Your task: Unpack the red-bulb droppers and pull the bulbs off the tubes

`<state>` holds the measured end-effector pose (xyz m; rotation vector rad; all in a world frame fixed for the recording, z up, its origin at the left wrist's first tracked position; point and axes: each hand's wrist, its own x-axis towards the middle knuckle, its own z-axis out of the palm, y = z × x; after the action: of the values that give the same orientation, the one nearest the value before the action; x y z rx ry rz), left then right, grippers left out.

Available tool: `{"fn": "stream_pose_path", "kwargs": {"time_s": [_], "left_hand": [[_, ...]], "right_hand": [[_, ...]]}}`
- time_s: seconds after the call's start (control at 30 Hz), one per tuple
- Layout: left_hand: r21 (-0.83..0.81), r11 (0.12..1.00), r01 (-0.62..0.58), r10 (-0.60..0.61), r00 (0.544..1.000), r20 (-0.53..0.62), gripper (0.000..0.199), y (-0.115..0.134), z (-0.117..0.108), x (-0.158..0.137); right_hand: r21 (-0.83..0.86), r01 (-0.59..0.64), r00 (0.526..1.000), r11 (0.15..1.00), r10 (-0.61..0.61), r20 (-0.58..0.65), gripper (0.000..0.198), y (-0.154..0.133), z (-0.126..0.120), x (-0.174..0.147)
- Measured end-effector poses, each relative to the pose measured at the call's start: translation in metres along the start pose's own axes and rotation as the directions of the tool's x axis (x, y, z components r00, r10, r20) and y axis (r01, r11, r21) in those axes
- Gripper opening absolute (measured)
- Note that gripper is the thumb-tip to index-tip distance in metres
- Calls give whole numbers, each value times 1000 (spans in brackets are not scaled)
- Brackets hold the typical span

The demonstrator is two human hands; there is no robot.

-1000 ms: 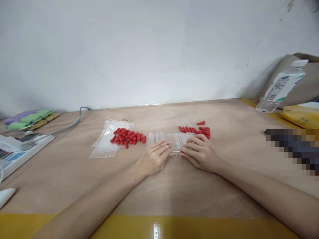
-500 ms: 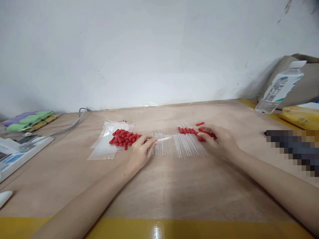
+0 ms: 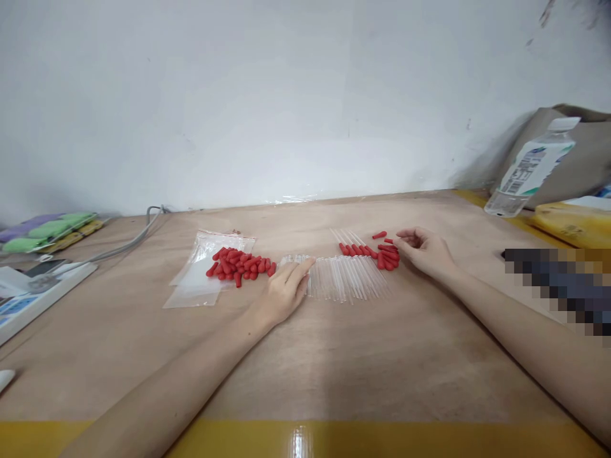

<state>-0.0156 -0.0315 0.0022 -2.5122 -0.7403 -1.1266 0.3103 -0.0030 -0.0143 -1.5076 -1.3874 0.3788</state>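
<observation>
Several thin clear tubes (image 3: 346, 280), like dropper pipettes, lie side by side in a row on the table. My left hand (image 3: 286, 286) rests over the left end of that row, fingers stretched out flat and pointing right; whatever is beneath the palm is hidden. Beyond the row, several tubes fitted with red rubber bulbs (image 3: 356, 249) lie slanted. Loose red bulbs (image 3: 389, 259) sit in a small group to their right. My right hand (image 3: 427, 252) is at this group's right edge, thumb and forefinger pinched at the end of one red bulb (image 3: 389, 241).
A larger heap of red bulbs (image 3: 233, 262) lies partly on clear zip bags (image 3: 193, 280) at left. A power strip (image 3: 48, 296) with a grey cable (image 3: 128, 245) is farther left, near green packets (image 3: 42, 235). At right stand a water bottle (image 3: 532, 165) and a grey bag (image 3: 566, 165).
The clear tube that my left hand held up no longer shows, and that hand has flattened over the row. My right hand has drawn back to the right, uncovering the loose bulbs.
</observation>
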Motion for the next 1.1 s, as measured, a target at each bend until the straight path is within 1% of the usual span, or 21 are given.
{"fn": "stream_pose_path", "kwargs": {"time_s": [0.1, 0.2, 0.3, 0.4, 0.5, 0.6, 0.73, 0.83, 0.93, 1.1], "left_hand": [[-41, 999, 6, -4, 999, 44, 36, 4, -1, 0], [-74, 997, 13, -6, 995, 103, 34, 7, -2, -1], [-96, 995, 13, -2, 993, 116, 32, 7, -2, -2], [-109, 994, 9, 5, 992, 123, 31, 7, -1, -1], [-121, 993, 16, 0, 991, 133, 35, 6, -1, 0], [-131, 991, 24, -4, 989, 150, 40, 5, -2, 1], [-101, 995, 14, 4, 985, 172, 43, 5, -5, 1], [-87, 996, 21, -5, 984, 180, 43, 5, -6, 2], [-92, 996, 24, -7, 983, 185, 41, 6, -7, 2], [-101, 995, 3, 15, 984, 176, 37, 6, -7, 4]], "right_hand": [[-6, 30, 1000, 1000, -30, -3, 34, 0, 2, -1], [-22, 64, 998, 998, -63, 25, 34, -6, 1, -4], [-65, 73, 997, 995, -70, 44, 37, -14, -2, -7], [-105, 45, 999, 993, -43, 18, 36, -17, -6, -7], [-153, -31, 999, 988, 32, 5, 34, -12, -7, 2], [-171, -93, 993, 981, 104, 60, 32, -3, -5, 21], [-147, -95, 982, 985, 117, 151, 25, 1, 3, 47], [-145, -102, 964, 984, 133, 230, 20, -1, 10, 58], [-154, -107, 950, 982, 147, 276, 16, -3, 12, 61], [-159, -112, 955, 981, 150, 257, 25, -8, 0, 45]]}}
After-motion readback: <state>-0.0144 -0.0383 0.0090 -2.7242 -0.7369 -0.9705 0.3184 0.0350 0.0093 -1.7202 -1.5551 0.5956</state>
